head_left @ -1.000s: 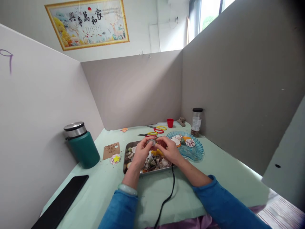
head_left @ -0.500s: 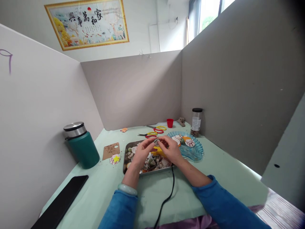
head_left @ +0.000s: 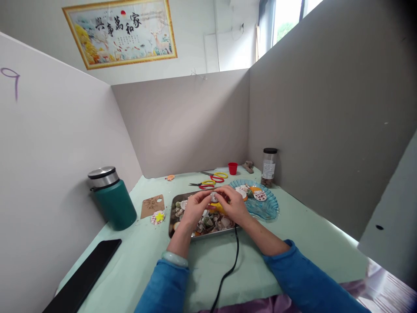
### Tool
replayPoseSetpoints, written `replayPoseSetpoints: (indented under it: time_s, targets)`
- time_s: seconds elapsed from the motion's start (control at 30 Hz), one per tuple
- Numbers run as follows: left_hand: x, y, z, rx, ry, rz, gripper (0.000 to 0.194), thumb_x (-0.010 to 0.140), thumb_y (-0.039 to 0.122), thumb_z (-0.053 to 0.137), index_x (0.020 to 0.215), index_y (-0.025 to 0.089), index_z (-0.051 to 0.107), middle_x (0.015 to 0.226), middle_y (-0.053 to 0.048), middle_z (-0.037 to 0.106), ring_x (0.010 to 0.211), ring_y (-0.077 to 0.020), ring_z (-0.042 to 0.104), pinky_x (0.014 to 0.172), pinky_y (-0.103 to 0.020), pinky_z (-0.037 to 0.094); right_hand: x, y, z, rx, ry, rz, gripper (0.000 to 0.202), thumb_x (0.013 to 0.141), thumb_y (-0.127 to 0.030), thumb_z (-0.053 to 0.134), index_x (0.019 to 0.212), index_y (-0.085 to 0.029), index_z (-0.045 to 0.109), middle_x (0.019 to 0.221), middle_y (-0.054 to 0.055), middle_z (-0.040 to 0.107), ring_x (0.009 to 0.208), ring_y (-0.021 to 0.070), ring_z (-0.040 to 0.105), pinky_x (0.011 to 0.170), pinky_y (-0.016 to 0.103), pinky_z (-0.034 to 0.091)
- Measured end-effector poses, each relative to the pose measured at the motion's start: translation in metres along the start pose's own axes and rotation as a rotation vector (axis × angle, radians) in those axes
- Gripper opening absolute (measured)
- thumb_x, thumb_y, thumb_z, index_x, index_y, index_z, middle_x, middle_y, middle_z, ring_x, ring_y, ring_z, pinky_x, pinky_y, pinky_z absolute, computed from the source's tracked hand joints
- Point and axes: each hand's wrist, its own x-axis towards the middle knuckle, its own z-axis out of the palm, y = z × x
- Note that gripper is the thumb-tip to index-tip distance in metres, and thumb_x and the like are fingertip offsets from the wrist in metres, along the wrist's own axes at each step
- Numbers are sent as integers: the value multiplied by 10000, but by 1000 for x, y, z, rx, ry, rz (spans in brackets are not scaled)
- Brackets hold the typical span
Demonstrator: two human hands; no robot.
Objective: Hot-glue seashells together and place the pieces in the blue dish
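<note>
Between the fingertips of my left hand (head_left: 196, 207) and my right hand (head_left: 233, 203) is a small whitish shell (head_left: 214, 198), pinched from both sides. Both hands hover over a metal tray (head_left: 195, 238) filled with shells and small stones (head_left: 208, 222). Under my fingers a yellow object (head_left: 217, 208) lies in the tray, partly hidden by my hands. A black cord (head_left: 235, 256) runs from the tray's near edge toward me.
Right of the tray lies a blue scalloped plate (head_left: 265, 212) with decorated pieces. Behind are two pairs of scissors (head_left: 208, 184), a red cup (head_left: 232, 168) and a jar (head_left: 269, 167). On the left stand a green bottle (head_left: 114, 204), a brown board (head_left: 152, 206), a speckled disc (head_left: 158, 218) and a black slab (head_left: 87, 274).
The small shell has been turned between my fingertips and shows more of its pale face. Both hands stay in nearly the same place above the tray.
</note>
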Motion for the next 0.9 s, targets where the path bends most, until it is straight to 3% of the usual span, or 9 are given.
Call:
replayPoseSetpoints:
  time_s: [0.23, 0.5, 0.9]
  targets:
    - [1, 3, 1, -64, 86, -32, 354, 609, 328, 804, 896, 125, 761, 895, -93, 737, 752, -178, 655, 712, -296, 552, 0, -1, -1, 41, -90, 6, 249, 826, -287, 645, 1065, -229, 612, 983, 67, 600, 747, 171, 568, 637, 295, 496]
    - [1, 2, -1, -107, 45, -37, 382, 606, 326, 813, 919, 114, 756, 897, -99, 739, 812, -201, 667, 785, -332, 549, -1, 0, 0, 12, -104, -17, 254, 827, -243, 639, 1075, -224, 588, 1005, 69, 580, 766, 172, 563, 706, 317, 498]
    - [2, -4, -5, -150, 18, -59, 399, 621, 342, 811, 933, 103, 740, 918, -118, 725, 782, -182, 656, 732, -300, 542, -2, 1, -1, -4, -97, -45, 277, 860, -248, 597, 1135, -219, 593, 1010, 76, 612, 832, 192, 580, 750, 330, 490]
